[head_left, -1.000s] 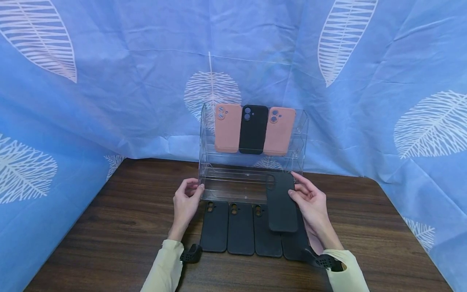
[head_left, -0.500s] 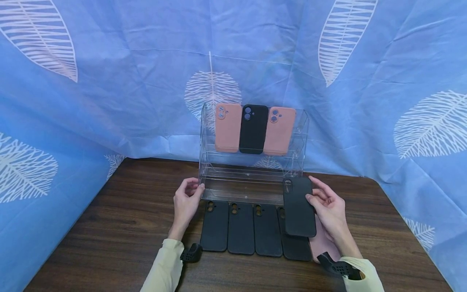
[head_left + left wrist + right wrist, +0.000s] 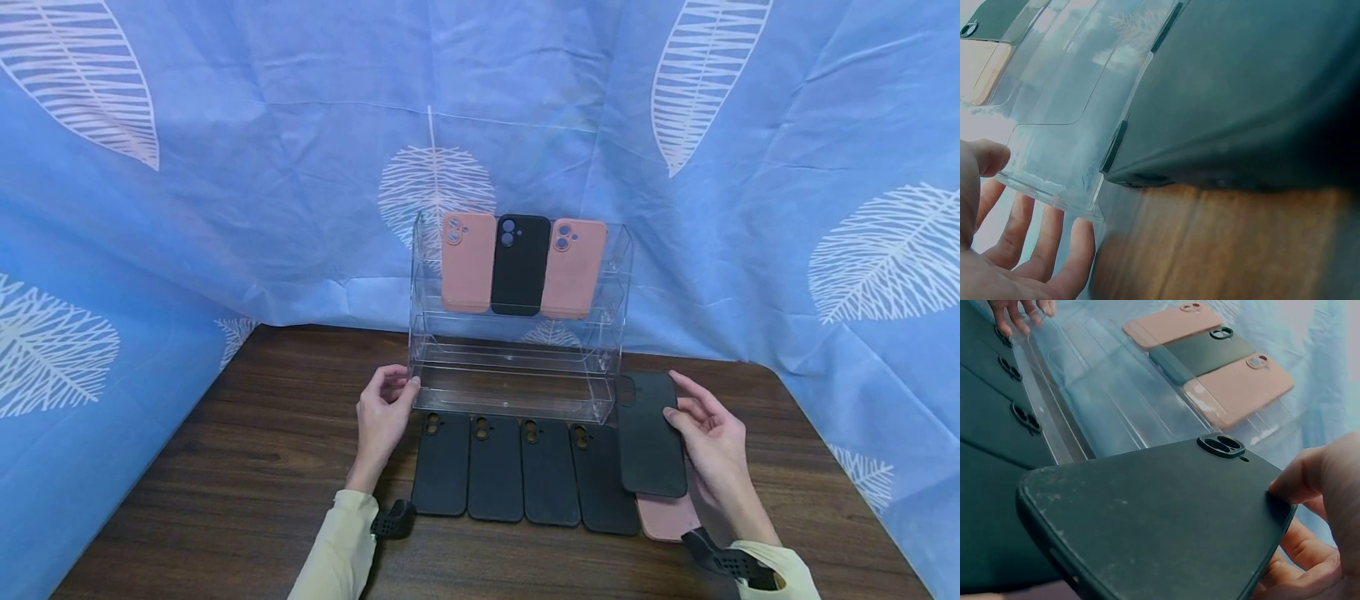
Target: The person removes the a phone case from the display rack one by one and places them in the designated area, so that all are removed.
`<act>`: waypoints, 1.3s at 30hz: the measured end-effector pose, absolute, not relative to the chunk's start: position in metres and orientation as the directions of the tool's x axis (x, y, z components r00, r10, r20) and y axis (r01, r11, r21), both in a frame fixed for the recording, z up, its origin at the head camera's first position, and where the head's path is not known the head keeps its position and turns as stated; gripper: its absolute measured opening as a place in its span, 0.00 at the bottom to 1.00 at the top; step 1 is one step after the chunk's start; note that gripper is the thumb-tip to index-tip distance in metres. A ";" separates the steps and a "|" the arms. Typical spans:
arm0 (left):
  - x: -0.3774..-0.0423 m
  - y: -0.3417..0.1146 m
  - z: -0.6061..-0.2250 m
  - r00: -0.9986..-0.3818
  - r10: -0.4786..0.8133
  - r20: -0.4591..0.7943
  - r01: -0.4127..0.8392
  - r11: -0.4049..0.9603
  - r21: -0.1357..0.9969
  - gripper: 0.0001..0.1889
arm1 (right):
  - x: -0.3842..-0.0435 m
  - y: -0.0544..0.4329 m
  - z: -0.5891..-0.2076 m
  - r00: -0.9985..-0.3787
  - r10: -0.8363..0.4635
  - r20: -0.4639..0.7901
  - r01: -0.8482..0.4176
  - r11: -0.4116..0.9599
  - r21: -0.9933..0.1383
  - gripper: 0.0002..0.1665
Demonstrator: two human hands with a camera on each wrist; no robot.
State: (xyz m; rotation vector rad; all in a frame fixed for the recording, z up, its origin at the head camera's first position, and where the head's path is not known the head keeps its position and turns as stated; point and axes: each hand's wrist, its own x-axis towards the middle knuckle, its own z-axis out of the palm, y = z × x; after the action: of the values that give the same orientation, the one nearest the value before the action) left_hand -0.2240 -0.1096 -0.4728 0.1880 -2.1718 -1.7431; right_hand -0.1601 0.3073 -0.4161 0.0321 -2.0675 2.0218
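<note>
My right hand [image 3: 716, 442] pinches a black phone case [image 3: 649, 433] by its right edge, thumb on its back. In the head view this case overlaps the upper part of a pink phone case [image 3: 667, 518] on the table. My left hand [image 3: 386, 408] holds the front left side of a clear tiered display stand [image 3: 480, 402], and the left wrist view shows the thumb [image 3: 991, 157] and fingers on either side of its wall. On the stand's upper tier lean a pink case [image 3: 468, 265], a black case [image 3: 521, 267] and another pink case [image 3: 573, 271].
Several black phone cases [image 3: 495, 471] lie in a row on the dark wooden table [image 3: 247, 467], right before the stand. A blue curtain [image 3: 300, 183] with white leaf prints hangs behind and at both sides.
My right hand has moved the black phone case rightward and a little toward me, away from the stand's front and the row's last black case. My left hand stays put.
</note>
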 end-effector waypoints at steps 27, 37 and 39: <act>-0.225 -0.110 -0.474 -0.933 -0.308 0.184 0.119 0.218 0.969 0.12 | -0.145 0.379 -0.427 -0.980 0.192 0.056 -0.015 0.209 -0.978 0.32; -0.225 -0.110 -0.474 -0.933 -0.307 0.189 0.124 0.218 0.968 0.12 | -0.141 0.394 -0.436 -0.971 0.241 -0.004 0.117 0.458 -0.881 0.33; -0.224 -0.110 -0.474 -0.933 -0.306 0.187 0.122 0.219 0.968 0.12 | -0.140 0.396 -0.438 -0.969 0.247 -0.009 0.129 0.474 -0.871 0.33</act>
State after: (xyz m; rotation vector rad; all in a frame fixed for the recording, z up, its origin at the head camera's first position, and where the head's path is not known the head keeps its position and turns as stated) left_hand -0.2244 -0.1103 -0.4739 0.1711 -2.1609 -1.7649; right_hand -0.1403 0.3964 -0.4376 -0.3320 -2.5941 1.5179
